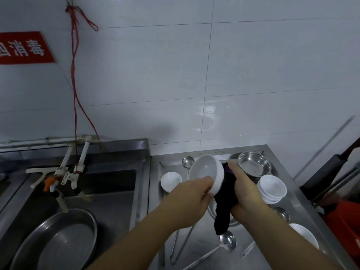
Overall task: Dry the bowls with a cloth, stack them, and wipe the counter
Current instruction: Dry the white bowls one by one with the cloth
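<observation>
Bowls are only partly dealt with, as far as the frame shows. Across the lower right of the frame the steel tabletop [224, 256] remains cluttered and, in my judgement, unwiped. At its far right a stack of white bowls [272, 189] stands nested, which suggests several are finished. Just left of centre-right, the white bowl [207, 173] in hand is tilted on edge: the left hand [190, 203] grips its lower rim, and the right hand [246, 193] holds a dark cloth [224, 207] against its outside. A steel bowl [254, 163] at the back, another white bowl [304, 233] at the lower right edge, a small white bowl [171, 181] left of the hands and a ladle [227, 242] lie loose, so drying, stacking and wiping appear to be left.
</observation>
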Available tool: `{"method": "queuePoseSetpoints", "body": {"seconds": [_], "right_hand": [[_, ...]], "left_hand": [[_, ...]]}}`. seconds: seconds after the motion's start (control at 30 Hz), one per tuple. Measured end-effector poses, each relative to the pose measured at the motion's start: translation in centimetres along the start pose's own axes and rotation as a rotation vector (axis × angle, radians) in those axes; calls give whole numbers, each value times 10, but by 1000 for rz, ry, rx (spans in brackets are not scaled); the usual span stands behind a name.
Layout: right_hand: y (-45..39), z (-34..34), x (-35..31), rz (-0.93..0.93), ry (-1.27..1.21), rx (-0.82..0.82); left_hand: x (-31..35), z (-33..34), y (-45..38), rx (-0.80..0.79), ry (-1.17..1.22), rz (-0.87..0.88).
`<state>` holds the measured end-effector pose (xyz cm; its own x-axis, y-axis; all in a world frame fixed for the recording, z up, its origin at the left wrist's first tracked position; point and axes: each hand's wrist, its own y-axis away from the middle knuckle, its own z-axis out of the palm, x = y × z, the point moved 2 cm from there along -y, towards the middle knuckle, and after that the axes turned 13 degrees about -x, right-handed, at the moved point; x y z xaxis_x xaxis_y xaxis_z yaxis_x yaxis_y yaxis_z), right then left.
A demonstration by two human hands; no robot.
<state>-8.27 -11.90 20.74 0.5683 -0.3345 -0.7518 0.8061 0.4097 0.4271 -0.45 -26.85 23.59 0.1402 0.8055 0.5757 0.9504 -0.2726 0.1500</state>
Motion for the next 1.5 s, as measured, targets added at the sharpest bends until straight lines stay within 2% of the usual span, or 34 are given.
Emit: {"method": "queuePoseSetpoints", "body": {"seconds": [0.07,0.17,0.27,0.33,0.4,0.47,0.5,0.57,0.67,0.73,1.03,1.37,1.5], "right_hand": [[4,2,8,-23,56,-55],[9,-1,22,-99,116,6],[14,-10,34,-125,37,69],[18,-19,42,-111,-43,71],[21,-30,50,-100,-101,67],[26,-40,56,-93,-131,79],[29,-45,58,-87,-139,78],[35,-56,62,-51,-155,73],[42,-74,65,-16,-168,53],[44,-88,63,-16,-162,64],[40,-170,31,-14,-117,125],[34,-332,-41,-50,66,217],[32,-391,-55,-16,32,213]], "left_hand": [[-4,3,2,-53,-69,28],[-11,11,3,-80,-122,84],[-12,22,0,-59,-166,184],[-14,29,-1,19,-156,214],[-21,36,-2,183,-67,169],[-33,43,-3,315,129,31],[-38,49,-6,300,278,-64],[-45,61,-13,143,672,-255],[-42,78,-20,12,1344,-403],[-41,89,-25,5,1481,-427],[0,133,-76,31,1503,-476],[101,216,-177,44,1454,-537],[133,255,-207,40,1500,-616]]}}
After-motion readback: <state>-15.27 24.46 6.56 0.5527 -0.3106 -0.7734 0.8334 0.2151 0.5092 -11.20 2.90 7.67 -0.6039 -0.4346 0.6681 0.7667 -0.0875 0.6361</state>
